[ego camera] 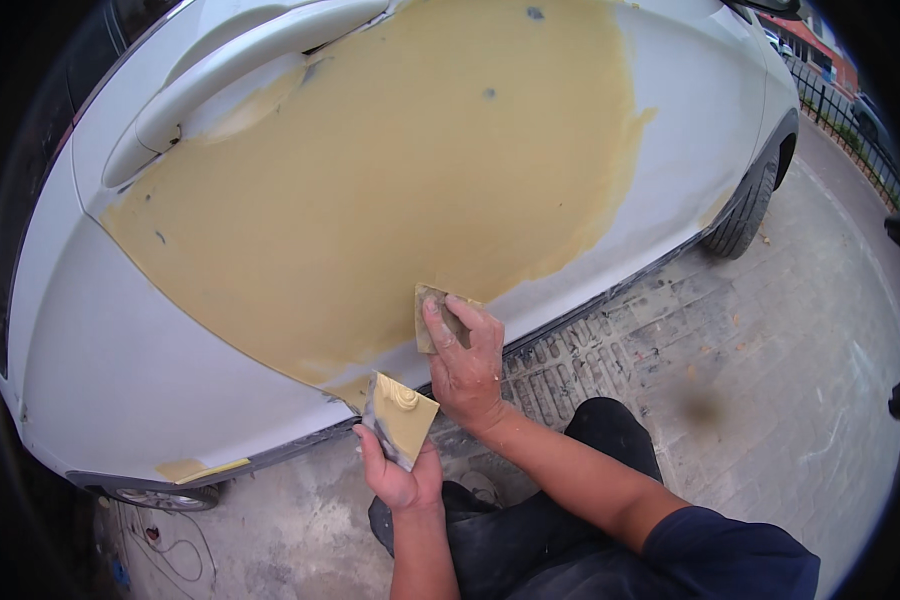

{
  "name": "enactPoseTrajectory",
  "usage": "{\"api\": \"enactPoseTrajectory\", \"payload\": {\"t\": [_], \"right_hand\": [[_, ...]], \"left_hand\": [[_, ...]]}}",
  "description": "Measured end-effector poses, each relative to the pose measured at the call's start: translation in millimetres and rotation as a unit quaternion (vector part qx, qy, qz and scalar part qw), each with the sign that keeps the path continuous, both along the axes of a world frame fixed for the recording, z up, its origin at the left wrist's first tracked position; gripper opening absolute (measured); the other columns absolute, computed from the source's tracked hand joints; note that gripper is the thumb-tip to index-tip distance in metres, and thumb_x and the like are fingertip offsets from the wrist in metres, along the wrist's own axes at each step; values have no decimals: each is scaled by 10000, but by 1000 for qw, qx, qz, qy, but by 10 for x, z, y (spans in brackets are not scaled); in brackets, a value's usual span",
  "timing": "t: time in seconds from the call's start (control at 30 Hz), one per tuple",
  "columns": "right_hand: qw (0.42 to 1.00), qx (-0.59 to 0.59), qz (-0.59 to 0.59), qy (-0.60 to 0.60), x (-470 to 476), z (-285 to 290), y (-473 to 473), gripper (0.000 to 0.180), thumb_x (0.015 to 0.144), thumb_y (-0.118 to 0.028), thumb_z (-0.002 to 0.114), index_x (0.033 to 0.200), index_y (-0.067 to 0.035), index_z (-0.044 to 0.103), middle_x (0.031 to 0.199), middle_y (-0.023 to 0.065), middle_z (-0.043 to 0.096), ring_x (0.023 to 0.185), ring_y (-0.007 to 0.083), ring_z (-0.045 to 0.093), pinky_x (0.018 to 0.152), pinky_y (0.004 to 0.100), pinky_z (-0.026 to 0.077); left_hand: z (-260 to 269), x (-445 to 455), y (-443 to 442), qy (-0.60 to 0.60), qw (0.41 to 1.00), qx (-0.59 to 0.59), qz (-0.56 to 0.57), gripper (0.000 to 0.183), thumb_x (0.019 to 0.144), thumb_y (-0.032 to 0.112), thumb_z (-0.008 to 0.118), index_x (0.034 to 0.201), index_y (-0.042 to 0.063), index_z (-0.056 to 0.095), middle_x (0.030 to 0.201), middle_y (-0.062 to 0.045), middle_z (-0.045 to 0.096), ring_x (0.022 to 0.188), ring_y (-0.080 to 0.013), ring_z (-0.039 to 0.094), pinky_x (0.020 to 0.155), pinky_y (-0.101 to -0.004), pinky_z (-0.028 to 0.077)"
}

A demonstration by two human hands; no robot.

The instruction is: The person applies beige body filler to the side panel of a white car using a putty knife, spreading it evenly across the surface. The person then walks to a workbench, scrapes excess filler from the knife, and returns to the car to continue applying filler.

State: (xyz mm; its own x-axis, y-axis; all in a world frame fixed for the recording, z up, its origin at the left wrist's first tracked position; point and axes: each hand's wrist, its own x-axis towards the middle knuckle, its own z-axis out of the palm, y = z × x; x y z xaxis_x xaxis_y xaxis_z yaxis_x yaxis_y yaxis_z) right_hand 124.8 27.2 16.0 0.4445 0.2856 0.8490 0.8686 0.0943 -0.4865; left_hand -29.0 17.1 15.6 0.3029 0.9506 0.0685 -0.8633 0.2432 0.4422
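Yellowish body filler (390, 180) covers most of a white car door (690, 112) in front of me, with a few small dark spots showing in it. My right hand (469, 360) presses a flat, filler-coated spreader (424, 322) against the lower part of the filled area, fingers spread over its back. Lower and to the left, my left hand (403, 472) grips a squarish plate (409, 420) by its near corner. A curled dollop of filler (401, 396) lies on top of that plate, close to the sill but apart from the spreader.
The door handle (255, 60) juts out at upper left. Below the sill a slotted drain grate (570, 367) is set into the paving. A front or rear tire (746, 210) stands at right, another wheel (165, 496) at lower left near a thin cable (187, 562). A black fence (832, 112) runs beyond.
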Motion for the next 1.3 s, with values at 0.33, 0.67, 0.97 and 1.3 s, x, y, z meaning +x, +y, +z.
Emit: {"api": "enactPoseTrajectory", "payload": {"t": [0.33,0.67,0.97,1.3], "right_hand": [[870,3,373,322,-48,141,-527,443,1096,-41,635,1538,-58,662,1410,139,713,1332,302,655,1126,386,523],[957,-94,250,117,741,-151,-1034,406,1114,-45,582,1509,-40,674,1372,153,702,1246,270,667,1108,374,506],[966,110,-133,190,1816,-13,-457,486,1146,-134,583,1628,-72,582,1408,151,618,1265,279,589,1119,372,471],[1000,1,-7,28,-6,-94,15,695,891,7,745,1570,-113,654,1464,167,580,1295,400,537,1138,498,445]], "left_hand": [[-65,39,74,54,998,-14,18,485,1196,354,506,1534,12,560,1501,-125,676,1363,-273,672,1162,-446,552],[-174,24,119,2,1000,5,-11,465,1181,347,540,1530,42,582,1506,-97,683,1372,-273,674,1184,-461,541],[-13,13,34,11,1000,-21,11,453,1194,363,527,1481,25,622,1418,-100,737,1244,-229,745,998,-357,647],[-140,-82,88,-4,999,21,-24,526,1182,395,537,1556,25,561,1545,-101,657,1423,-280,635,1212,-475,508]]}}
